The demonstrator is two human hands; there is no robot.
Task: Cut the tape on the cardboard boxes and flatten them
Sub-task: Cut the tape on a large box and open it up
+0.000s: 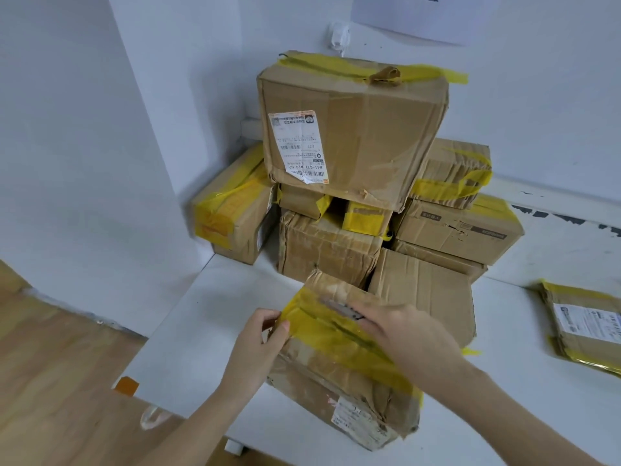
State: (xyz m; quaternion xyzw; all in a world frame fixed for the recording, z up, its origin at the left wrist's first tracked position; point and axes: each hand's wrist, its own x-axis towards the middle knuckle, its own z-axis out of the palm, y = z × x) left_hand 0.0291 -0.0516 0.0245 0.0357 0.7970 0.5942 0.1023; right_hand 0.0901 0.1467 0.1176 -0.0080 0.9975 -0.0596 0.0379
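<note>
Your left hand (260,341) pinches the near-left corner of a battered brown cardboard box (339,375), fingers curled over its edge where the strip of yellow tape (339,334) begins. Your right hand (400,334) lies across the top of the same box, fingers curled round a small grey, blade-like tool (342,309) held against the tape along the centre seam; the tool is too blurred to name surely. That box sits on the white desk (201,324), at its front edge, a shipping label on its near side. Just behind it rises a stack of taped brown cardboard boxes (353,136) pushed into the white wall corner, the topmost tilted and bearing a white label. At far right a flattened brown box (584,324) lies flat on the desk. Wood-grain floor (60,364) shows at left.
</note>
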